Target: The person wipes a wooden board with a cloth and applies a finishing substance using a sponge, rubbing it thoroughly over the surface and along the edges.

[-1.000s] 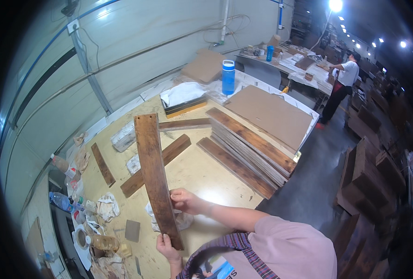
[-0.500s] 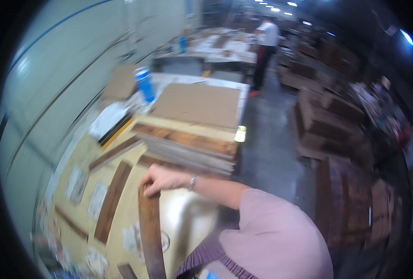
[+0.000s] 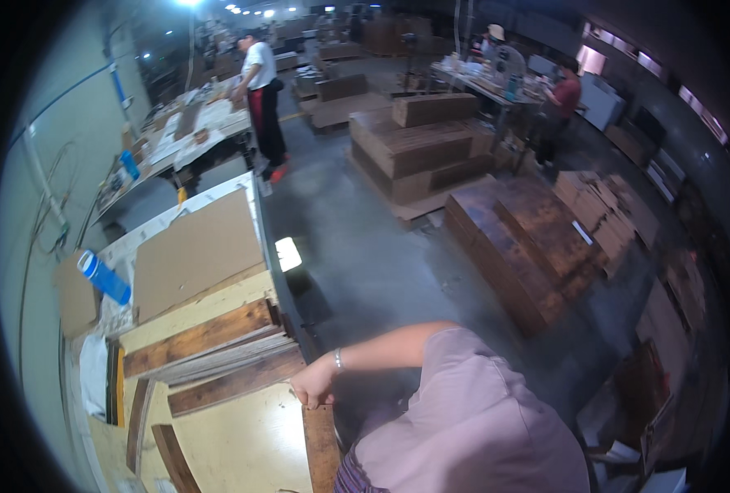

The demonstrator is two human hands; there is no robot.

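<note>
At the right side of the table, a right hand is gripping the far end of a plank. Held plank is lying on the person's side of the grip: long axis is running from the fist back toward the body, lower end disappearing behind the apron and the frame edge. Loose plank and stack of planks are lying beyond the grip and to its left, long axes going roughly crosswise to the held one. Right hand is the nearer one, being right on the wood; left hand isn't showing, so can't tell what it is doing.

Grip: fingers are curling over the plank's end, looking clamped on it, no gap showing between hand and wood. Thumb is mostly hiding, so exact finger placement can't be told. Knuckles are sitting just beside the loose plank's right end; touching or apart, can't tell. Whether the held plank is resting on the table or being held above it isn't clear either.

Also on the table: curved strip and dark plank are lying to the left, well apart from the hand. Cardboard sheet and blue bottle are sitting past the stack. Bracelet is circling the right wrist.
</note>
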